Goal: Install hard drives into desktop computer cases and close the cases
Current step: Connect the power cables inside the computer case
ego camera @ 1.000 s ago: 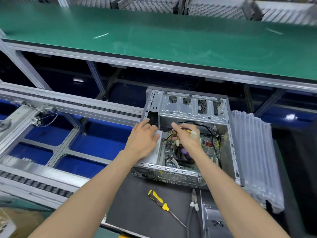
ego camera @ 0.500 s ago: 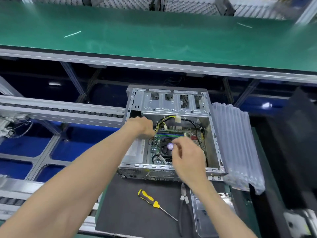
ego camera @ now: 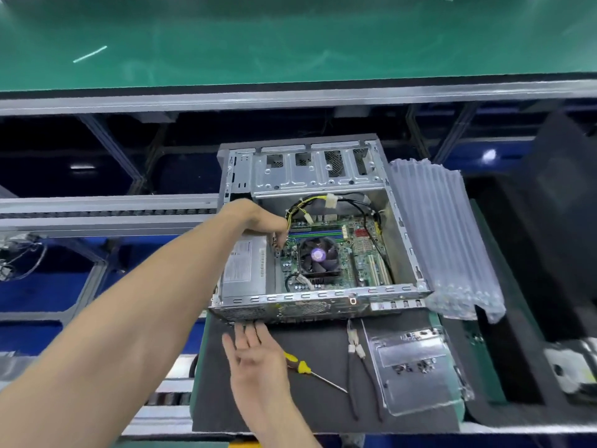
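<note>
An open desktop case [ego camera: 405, 221] lies on a dark mat [ego camera: 323, 344], its motherboard, fan [ego camera: 318, 255] and power supply [ego camera: 244, 270] exposed. My left hand [ego camera: 261, 221] reaches inside at the power supply's far end, fingers curled down onto a dark cable connector by the yellow-black wires [ego camera: 302, 205]. My right hand [ego camera: 255, 354] hovers open over the mat in front of the case, fingers spread, right beside the yellow-handled screwdriver [ego camera: 302, 367], whose handle it partly hides. No hard drive can be made out.
Pliers [ego camera: 358, 363] and a clear plastic tray with screws [ego camera: 416, 367] lie on the mat to the right. An air-cushion wrap [ego camera: 442, 240] leans on the case's right side. A roller conveyor [ego camera: 106, 211] runs left; a green belt [ego camera: 290, 37] lies beyond.
My right hand has left the inside of the case and dropped to the mat by the screwdriver. My left hand stays inside at the cables. The view moved closer.
</note>
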Demonstrator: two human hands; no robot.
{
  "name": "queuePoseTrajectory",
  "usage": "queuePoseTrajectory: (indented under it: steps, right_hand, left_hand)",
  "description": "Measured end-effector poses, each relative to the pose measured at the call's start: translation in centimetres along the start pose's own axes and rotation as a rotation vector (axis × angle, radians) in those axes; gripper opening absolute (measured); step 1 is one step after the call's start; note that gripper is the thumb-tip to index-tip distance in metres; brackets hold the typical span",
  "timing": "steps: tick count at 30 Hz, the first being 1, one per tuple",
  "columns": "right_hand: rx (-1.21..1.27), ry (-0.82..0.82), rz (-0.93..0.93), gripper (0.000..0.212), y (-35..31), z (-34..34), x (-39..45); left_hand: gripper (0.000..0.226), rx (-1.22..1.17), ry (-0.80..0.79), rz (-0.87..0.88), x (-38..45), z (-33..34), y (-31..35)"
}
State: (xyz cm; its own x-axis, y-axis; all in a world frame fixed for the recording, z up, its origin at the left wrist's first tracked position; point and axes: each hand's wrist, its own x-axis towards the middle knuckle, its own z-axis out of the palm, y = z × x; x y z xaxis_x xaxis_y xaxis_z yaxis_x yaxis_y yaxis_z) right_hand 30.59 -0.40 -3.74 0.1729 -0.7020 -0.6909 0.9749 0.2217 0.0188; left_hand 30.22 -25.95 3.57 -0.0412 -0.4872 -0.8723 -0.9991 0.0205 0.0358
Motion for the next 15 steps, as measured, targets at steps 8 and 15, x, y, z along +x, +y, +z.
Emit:
queuePoseTrajectory:
  steps: [8,15]
  right_hand:
    - [-0.056,0.034,-0.045,0.095,0.6,-0.8,0.0]
    - [-0.158,0.088,-0.139,0.083,0.7,0.2,-0.2]
  left_hand:
    - [0.102,-0.066,0.008,0.035,1.1,-0.1,-0.3]
    - [0.043,0.021,0.425,0.286,-0.6,1.9,-0.6]
